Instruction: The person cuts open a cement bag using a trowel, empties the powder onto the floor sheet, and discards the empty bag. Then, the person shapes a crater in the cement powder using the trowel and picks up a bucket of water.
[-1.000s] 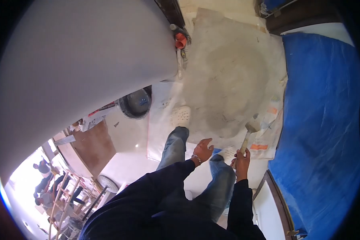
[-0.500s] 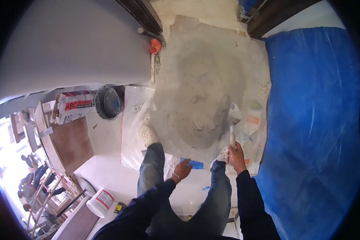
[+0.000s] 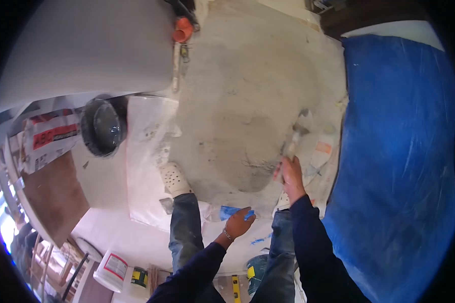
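Right hand (image 3: 291, 174) clamped round the handle of a scraper (image 3: 296, 136), held just in front of the right clog (image 3: 283, 203). Scraper: pale handle, grubby, with a flared blade smeared dark grey; a bit blurred, so edge condition can't be read. Blade points away from the wearer, over the right-hand edge of a broad patch of grey mix (image 3: 247, 151); can't tell if it's touching. Mix looks damp in the middle, darker grey there, fading to a dry beige-grey film further out. Surface mostly flat, with cracked, crumbly ridges on the near side, left of the scraper. It's all spread on a white sheet (image 3: 145, 151) on the floor, orange print showing at the right. Left hand (image 3: 239, 223) looks empty, fingers loosely apart, over a blue patch (image 3: 228, 212) at the sheet's near edge, bracelet on the wrist. Left clog (image 3: 174, 180) on the sheet, beside the mix. Blue tarp (image 3: 394, 146) along the right; black bucket (image 3: 86, 129) and ABC bag (image 3: 53, 136) off left.
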The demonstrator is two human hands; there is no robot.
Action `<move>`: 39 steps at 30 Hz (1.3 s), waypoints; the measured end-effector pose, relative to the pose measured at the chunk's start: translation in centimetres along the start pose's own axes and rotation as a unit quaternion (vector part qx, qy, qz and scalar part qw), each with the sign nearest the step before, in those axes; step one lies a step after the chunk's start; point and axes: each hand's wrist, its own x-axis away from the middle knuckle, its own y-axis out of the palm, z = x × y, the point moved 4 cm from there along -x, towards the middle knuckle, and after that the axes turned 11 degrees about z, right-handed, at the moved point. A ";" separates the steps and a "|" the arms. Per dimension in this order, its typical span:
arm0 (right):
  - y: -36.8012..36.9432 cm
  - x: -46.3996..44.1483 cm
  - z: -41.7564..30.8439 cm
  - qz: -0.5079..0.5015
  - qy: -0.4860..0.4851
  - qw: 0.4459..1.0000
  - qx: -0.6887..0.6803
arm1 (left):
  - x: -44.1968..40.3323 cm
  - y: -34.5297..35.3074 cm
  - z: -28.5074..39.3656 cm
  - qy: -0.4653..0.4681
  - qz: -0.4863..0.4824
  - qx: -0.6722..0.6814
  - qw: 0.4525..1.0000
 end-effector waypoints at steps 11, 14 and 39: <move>10.8 -6.3 -2.1 -0.014 0.048 0.994 -0.093 | -1.0 -1.9 0.5 -0.044 -0.030 0.064 0.996; 12.1 -7.0 -2.7 -0.016 0.046 0.990 -0.129 | -1.4 -2.7 1.3 -0.046 -0.033 0.058 0.997; 20.2 -12.9 -9.4 -0.081 0.019 0.981 -0.175 | -3.5 -7.6 0.9 -0.083 -0.022 0.075 0.994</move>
